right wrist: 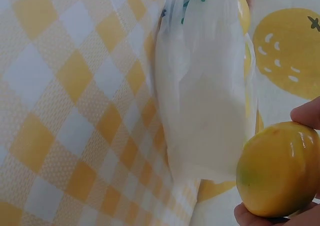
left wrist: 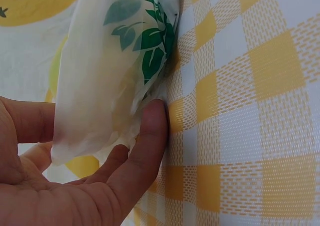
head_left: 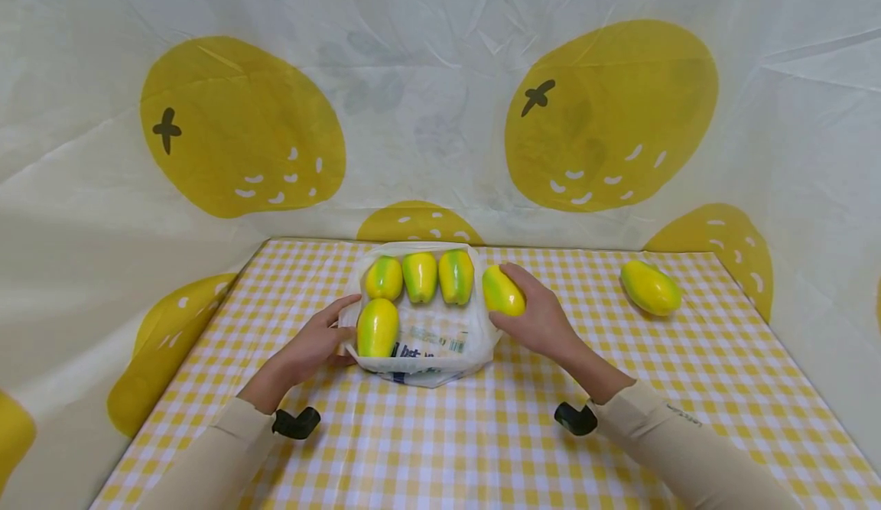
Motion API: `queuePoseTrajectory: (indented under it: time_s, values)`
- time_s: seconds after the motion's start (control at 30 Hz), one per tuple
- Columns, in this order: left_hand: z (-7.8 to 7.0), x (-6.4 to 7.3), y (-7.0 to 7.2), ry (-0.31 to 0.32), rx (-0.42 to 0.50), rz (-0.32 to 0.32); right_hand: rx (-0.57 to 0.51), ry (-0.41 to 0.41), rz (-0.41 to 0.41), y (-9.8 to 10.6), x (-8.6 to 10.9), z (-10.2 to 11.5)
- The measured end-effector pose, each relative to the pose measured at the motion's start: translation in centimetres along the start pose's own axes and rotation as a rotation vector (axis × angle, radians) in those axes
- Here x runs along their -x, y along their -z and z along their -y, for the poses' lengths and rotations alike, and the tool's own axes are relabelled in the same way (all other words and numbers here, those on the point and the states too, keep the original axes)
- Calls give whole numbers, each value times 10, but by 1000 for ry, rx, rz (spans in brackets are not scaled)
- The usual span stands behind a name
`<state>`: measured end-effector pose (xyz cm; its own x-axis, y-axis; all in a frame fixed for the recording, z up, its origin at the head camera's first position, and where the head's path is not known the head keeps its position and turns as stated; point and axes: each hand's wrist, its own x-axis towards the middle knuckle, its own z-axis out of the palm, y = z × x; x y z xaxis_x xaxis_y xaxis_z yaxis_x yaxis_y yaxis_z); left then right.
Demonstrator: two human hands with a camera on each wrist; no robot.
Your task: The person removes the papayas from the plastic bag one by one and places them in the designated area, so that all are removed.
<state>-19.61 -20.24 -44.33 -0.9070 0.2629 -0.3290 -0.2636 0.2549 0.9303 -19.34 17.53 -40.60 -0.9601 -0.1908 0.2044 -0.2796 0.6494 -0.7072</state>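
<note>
A white plastic bag (head_left: 427,378) with green leaf print lies spread on the table, its mouth facing up. Inside are several glossy yellow-green mangoes (head_left: 378,328), three in a row at the back and one at the front left. My left hand (head_left: 313,345) grips the bag's left side, and in the left wrist view its fingers (left wrist: 150,131) lie along the outer wall. In my right hand (head_left: 537,315) is another mango (head_left: 502,291), held between thumb and fingers just beyond the bag's right rim. The right wrist view shows this mango (right wrist: 277,171) beside the bag wall.
One more mango (head_left: 651,288) lies on the table to the right. A yellow and white checked cloth (head_left: 440,449) covers the table. Behind and at the sides hangs a pale sheet (head_left: 427,112) printed with large yellow fruit.
</note>
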Motion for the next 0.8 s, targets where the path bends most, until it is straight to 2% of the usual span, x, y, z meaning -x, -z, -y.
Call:
queuePoseTrajectory:
  time_s: [0.8]
  values:
    - [-1,1,0,8,-3,-3,46,-29,-41,12,-3,-25]
